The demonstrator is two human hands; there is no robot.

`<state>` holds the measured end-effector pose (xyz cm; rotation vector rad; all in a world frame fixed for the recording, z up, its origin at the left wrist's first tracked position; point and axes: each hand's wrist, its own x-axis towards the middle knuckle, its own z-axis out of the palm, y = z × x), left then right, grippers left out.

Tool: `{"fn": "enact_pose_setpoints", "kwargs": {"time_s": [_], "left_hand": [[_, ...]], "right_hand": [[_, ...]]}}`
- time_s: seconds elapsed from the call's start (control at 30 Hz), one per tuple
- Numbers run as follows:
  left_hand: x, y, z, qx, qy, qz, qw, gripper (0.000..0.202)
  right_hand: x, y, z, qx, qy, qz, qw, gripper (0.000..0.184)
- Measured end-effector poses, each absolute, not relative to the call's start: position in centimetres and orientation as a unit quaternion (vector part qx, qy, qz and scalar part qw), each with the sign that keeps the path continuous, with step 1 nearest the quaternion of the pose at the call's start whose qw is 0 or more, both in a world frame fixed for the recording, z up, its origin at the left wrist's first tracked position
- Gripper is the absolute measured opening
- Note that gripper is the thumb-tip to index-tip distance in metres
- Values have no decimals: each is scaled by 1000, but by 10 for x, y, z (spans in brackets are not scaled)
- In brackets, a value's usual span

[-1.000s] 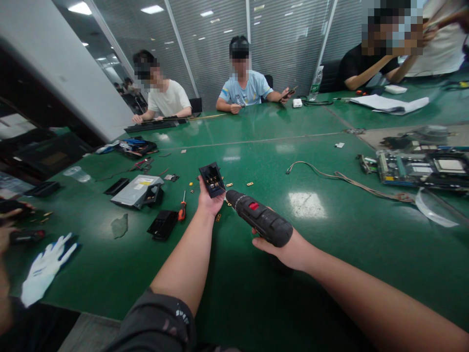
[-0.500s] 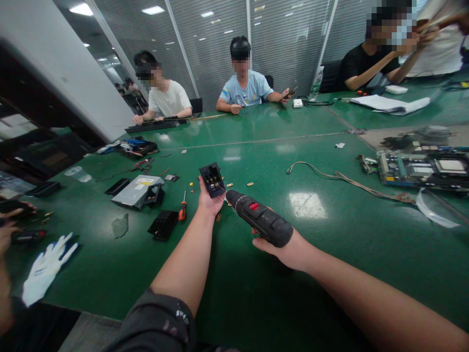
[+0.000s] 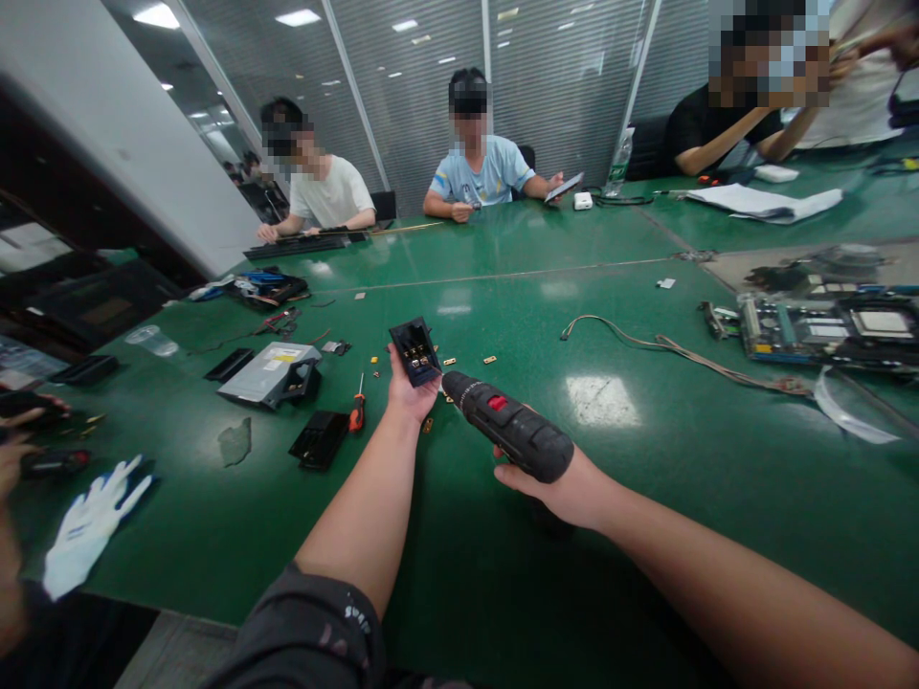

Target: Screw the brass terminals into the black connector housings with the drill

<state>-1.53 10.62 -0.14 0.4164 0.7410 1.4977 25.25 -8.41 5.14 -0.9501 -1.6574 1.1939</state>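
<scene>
My left hand grips a small black plastic housing, tilted so its hollow side with brass-coloured metal pieces faces me. My right hand is wrapped round the handle of a black cordless drill with a red switch on top. The drill's nose points at the lower right corner of the housing, close to my left fingers; I cannot tell whether its tip touches. Several small brass plates lie on the table around the housing. Left of my forearm are an orange screwdriver and another black housing.
On the green table at left lie a grey metal drive, a white glove and a plastic cup. A cable and circuit boards lie at right. Several people sit around the table; one person's hand is at the left edge.
My hands, the housing and the drill hold almost the same place. Across the table, a person has tilted the phone-like device in their hand.
</scene>
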Motion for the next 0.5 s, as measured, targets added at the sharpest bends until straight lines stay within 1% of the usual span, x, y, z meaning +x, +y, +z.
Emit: {"fn": "enact_pose_setpoints", "kwargs": {"time_s": [0.3,0.5], "left_hand": [[-15,107,-1,168,317,659,661,68],[-16,107,-2,160,315,659,664,67]], "right_hand": [[252,-84,45,-372,-668,472,439,48],[253,-83,42,-366,-670,471,441,51]]}}
